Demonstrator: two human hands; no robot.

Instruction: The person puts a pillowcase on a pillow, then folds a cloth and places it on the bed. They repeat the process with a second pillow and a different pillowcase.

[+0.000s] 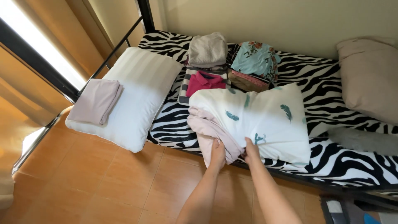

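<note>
A white pillow with teal feather prints (pixel 265 118) lies at the near edge of a bed covered in a zebra-striped sheet (pixel 331 83). A pale pink cloth (pixel 209 130) hangs from the pillow's left end, partly wrapped around it. My left hand (pixel 217 154) grips the lower fold of the pink cloth. My right hand (pixel 251 151) holds the pillow's near edge where the pink cloth meets it. Both forearms reach up from the bottom of the view.
A white striped pillow (pixel 137 95) lies at the bed's left end with a folded lilac cloth (pixel 97 101) on it. Folded clothes (pixel 207 52) and a floral teal piece (pixel 255 58) are stacked by the wall. A beige pillow (pixel 369 74) sits at the right. Orange tiles (pixel 103 178) cover the floor.
</note>
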